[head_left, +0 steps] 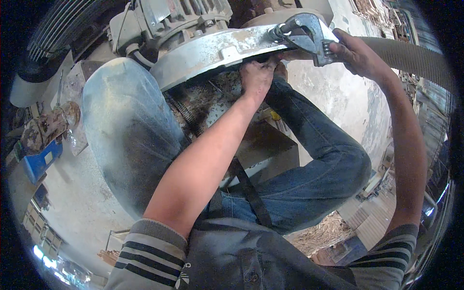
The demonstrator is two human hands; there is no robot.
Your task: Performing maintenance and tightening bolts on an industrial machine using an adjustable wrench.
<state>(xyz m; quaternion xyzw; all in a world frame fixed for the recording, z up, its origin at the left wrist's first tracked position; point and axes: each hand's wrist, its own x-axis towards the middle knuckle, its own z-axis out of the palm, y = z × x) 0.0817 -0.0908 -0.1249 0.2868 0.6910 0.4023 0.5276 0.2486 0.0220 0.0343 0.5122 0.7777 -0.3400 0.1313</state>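
Observation:
A grey C-shaped metal piece (pixel 313 36), clamp-like, sits across the right end of a curved, worn metal rim (pixel 203 54) beneath a motor. My right hand (pixel 360 55) grips the outer end of this piece, thumb above and fingers curled at its side. A short bolt-like part (pixel 277 34) meets its left end at the rim. My left hand (pixel 258 77) reaches up under the rim's lower edge. Its fingers are hidden in shadow there, so what they touch does not show.
The finned motor (pixel 186 17) stands above the rim, with a cable (pixel 141 58) at its left. A ribbed hose (pixel 411 60) runs off to the right. My bent knees flank the dirty machine body (pixel 217 104). A blue-handled valve (pixel 43 159) is at far left.

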